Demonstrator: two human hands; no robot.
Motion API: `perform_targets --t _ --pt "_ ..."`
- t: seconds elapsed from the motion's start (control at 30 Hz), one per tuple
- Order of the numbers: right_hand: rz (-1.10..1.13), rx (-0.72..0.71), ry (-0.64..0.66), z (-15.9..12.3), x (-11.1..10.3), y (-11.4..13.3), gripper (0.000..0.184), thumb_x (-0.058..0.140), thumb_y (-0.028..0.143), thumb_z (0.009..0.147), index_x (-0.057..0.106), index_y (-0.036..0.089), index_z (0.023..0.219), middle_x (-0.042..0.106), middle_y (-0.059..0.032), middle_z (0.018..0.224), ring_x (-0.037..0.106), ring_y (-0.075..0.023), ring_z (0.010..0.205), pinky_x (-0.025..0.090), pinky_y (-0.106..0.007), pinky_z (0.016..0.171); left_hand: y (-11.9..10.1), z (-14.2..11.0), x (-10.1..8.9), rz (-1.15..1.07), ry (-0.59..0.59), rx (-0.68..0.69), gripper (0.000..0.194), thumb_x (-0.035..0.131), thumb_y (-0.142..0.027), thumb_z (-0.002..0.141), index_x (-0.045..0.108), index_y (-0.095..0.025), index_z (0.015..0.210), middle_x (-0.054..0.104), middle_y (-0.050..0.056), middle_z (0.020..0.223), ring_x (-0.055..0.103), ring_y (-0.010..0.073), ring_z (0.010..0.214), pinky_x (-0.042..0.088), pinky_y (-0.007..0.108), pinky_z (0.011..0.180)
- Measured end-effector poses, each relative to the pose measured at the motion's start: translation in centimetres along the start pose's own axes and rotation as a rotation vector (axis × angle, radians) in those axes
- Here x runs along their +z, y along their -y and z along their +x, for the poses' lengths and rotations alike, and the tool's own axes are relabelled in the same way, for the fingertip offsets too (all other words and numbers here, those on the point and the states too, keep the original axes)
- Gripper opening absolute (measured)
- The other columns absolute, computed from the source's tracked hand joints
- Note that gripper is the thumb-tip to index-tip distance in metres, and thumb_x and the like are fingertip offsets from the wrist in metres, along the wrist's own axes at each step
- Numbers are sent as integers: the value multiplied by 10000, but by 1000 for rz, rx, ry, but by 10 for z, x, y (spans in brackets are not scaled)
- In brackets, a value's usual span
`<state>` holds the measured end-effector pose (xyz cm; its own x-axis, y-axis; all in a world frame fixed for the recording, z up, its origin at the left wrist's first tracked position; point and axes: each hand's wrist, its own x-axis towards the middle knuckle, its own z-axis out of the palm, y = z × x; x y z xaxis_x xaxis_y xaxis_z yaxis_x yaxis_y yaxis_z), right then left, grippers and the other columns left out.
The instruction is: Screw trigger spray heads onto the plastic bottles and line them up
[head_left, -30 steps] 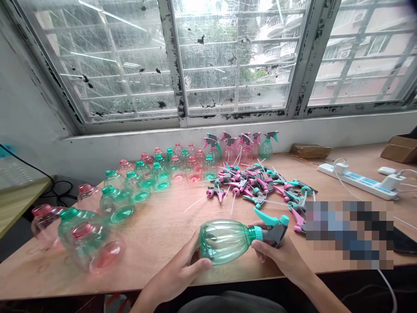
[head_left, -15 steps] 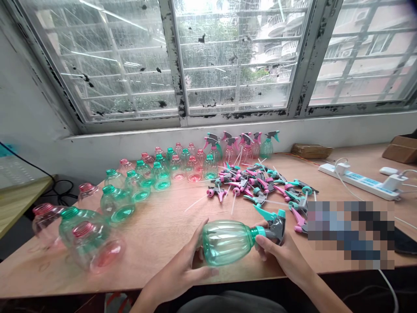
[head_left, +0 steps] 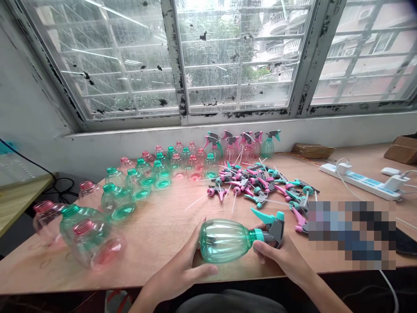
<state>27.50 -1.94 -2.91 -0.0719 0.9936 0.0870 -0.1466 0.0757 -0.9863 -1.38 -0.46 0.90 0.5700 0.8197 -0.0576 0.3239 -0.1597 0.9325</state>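
A clear green spray bottle (head_left: pixel 224 241) lies on its side in the air above the table's front, its base to the left. Around that base my left hand (head_left: pixel 187 265) is cupped, thumb below, fingers partly hidden behind the bottle. My right hand (head_left: pixel 276 252) grips the neck, its thumb on the turquoise collar (head_left: pixel 258 235). The grey spray head (head_left: pixel 276 230) with its turquoise trigger (head_left: pixel 262 216) is joined to the bottle and points up. Beyond the bottle lies a heap of loose pink, turquoise and grey spray heads (head_left: pixel 257 180) with thin tubes.
Uncapped green and pink bottles (head_left: pixel 163 174) stand in a curve from front left to the wall. Bottles with spray heads (head_left: pixel 231 150) stand at the back. A power strip (head_left: pixel 358 179), a brown package (head_left: pixel 312 151) and a cardboard box (head_left: pixel 402 149) are at right, near a pixelated patch.
The bottle turned slightly and shifted a little right, then back left, staying in both hands. My left thumb has moved away from the bottle's side. The other things have stayed put.
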Motion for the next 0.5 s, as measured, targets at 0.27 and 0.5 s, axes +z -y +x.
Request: perform_targets --t 0.27,0.5 --pt "-34 8 29 1 -3 0 381 835 510 792 680 175 887 645 10 625 568 -161 515 436 -305 556 -6 1 4 -63 -4 53 1034 664 -242 942 -104 -339 1627 282 56 1685 307 276 1529 257 445 1264" --pt "-18 0 -16 1 2 1 461 866 523 737 704 167 980 622 25 562 554 -165 497 444 -296 514 -2 1 1 -10 -25 7 969 698 -302 933 47 -271 1650 147 60 1734 10 316 1597 27 493 1301"
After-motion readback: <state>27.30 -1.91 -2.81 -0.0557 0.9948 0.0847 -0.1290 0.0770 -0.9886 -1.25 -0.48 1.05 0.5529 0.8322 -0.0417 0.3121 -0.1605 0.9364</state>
